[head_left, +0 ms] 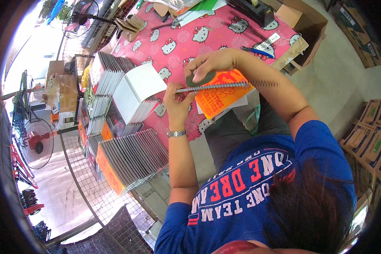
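An orange-covered notebook (218,104) is held at the near edge of the table, its bound edge turned up. A wire spiral coil (264,84) runs along that edge, and its loose end sticks out past the right corner, by my right forearm. My left hand (176,101), with a metal watch at the wrist, pinches the left end of the bound edge. Just above the coil, my right hand (209,65) is closed around a dark green flat piece (204,79), which lies against the coil. Its exact kind I cannot make out.
Stacks of spiral-bound notebooks (133,154) line the table's left side, one white-paged notebook (146,80) on top. On the pink patterned tablecloth (169,46) lie loose coils (241,27), blue-handled pliers (258,52) and a black tape dispenser (252,10). Cardboard boxes (368,131) stand at right.
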